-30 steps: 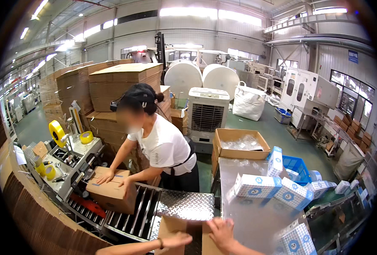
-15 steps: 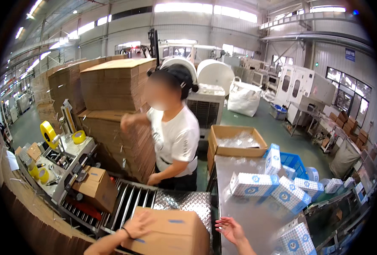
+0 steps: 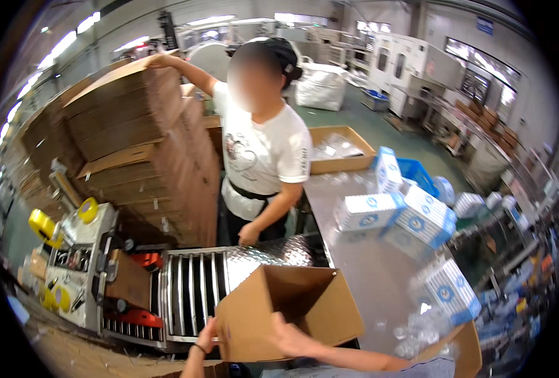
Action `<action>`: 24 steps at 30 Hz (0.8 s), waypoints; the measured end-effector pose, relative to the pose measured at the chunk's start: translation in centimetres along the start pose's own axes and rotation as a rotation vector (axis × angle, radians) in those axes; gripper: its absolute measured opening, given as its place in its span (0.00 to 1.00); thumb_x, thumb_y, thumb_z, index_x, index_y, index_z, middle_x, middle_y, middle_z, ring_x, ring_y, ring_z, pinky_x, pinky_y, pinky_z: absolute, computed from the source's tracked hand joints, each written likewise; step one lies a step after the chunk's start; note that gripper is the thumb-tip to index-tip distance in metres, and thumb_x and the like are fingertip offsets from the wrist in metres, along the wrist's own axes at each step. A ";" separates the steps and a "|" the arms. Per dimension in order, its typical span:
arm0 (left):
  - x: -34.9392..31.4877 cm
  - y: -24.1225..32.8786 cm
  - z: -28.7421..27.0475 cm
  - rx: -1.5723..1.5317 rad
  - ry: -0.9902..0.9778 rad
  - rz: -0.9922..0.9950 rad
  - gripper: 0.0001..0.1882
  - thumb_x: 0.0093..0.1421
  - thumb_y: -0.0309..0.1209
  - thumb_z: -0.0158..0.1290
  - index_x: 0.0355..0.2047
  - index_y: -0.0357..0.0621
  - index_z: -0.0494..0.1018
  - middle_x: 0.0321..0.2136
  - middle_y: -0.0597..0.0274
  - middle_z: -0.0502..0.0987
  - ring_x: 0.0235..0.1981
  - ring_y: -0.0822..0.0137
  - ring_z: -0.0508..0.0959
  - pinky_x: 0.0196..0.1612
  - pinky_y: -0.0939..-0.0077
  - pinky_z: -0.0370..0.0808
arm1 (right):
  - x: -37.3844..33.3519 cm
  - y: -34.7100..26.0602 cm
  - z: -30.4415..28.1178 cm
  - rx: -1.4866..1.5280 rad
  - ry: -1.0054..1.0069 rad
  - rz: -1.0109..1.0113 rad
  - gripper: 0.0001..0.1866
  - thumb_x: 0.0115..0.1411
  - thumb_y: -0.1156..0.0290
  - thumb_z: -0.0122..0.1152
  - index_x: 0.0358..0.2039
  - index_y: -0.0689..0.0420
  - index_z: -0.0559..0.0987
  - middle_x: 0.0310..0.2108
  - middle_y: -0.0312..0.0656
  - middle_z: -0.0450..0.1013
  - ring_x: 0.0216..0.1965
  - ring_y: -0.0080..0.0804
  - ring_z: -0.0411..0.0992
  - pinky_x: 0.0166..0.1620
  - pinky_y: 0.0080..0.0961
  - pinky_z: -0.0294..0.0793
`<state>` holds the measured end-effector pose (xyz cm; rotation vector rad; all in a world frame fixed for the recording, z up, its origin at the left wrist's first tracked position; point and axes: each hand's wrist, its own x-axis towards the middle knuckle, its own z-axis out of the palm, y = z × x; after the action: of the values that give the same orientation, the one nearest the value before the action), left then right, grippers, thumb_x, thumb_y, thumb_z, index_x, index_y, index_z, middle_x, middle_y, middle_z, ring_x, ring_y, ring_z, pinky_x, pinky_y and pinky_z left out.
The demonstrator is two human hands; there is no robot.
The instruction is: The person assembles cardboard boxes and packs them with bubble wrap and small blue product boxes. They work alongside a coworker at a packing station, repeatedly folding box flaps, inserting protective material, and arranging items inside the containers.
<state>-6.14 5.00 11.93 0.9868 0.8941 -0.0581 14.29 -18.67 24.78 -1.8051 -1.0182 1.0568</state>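
Observation:
A brown cardboard box (image 3: 245, 324) is tilted in front of me at the near end of the roller conveyor, its open mouth showing a bare inside. My left hand (image 3: 208, 335) grips its left side low down, with a dark band on the wrist. Slightly blurred, my right hand (image 3: 292, 339) holds the box at its near edge, thumb raised; part of the fingers is hard to make out. Further left, another cardboard box (image 3: 128, 280) sits in the carton taping machine (image 3: 81, 277).
A co-worker in a white shirt (image 3: 264, 151) stands across the conveyor (image 3: 194, 286), one hand on tall stacks of flat cartons (image 3: 109, 113). To the right, a metal table (image 3: 367, 271) bears several blue-and-white packages (image 3: 424, 217). Behind it stand an open carton (image 3: 339, 165) and a blue crate (image 3: 415, 171).
The near box has turned so that its open mouth shows. My right hand has moved from beside the box onto it. The co-worker's arm now reaches the carton stack. My view has shifted.

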 end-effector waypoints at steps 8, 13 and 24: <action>10.8 -2.5 5.5 0.652 -0.026 0.385 0.40 0.60 0.36 0.60 0.67 0.40 0.54 0.50 0.43 0.78 0.53 0.48 0.78 0.56 0.62 0.73 | 0.3 5.7 -0.5 -0.432 0.257 -0.222 0.23 0.66 0.45 0.50 0.40 0.52 0.82 0.39 0.47 0.80 0.41 0.52 0.78 0.43 0.48 0.76; 6.6 -0.5 3.0 -0.069 -0.127 0.161 0.21 0.62 0.21 0.57 0.55 0.34 0.70 0.48 0.56 0.79 0.47 0.60 0.80 0.52 0.62 0.77 | -9.3 20.9 -16.7 -0.658 0.713 -0.213 0.10 0.60 0.69 0.61 0.41 0.59 0.79 0.37 0.45 0.78 0.37 0.42 0.74 0.42 0.41 0.75; 0.3 9.1 13.9 1.199 0.497 0.870 0.44 0.55 0.44 0.66 0.65 0.34 0.61 0.60 0.38 0.68 0.61 0.46 0.69 0.62 0.58 0.68 | 5.4 21.6 -48.5 -1.156 0.803 0.058 0.51 0.42 0.66 0.76 0.67 0.44 0.60 0.64 0.46 0.60 0.65 0.51 0.56 0.63 0.62 0.54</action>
<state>6.66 0.06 21.35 2.5284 0.7616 0.4616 65.57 -32.75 20.23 -2.7783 -1.0962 -0.4486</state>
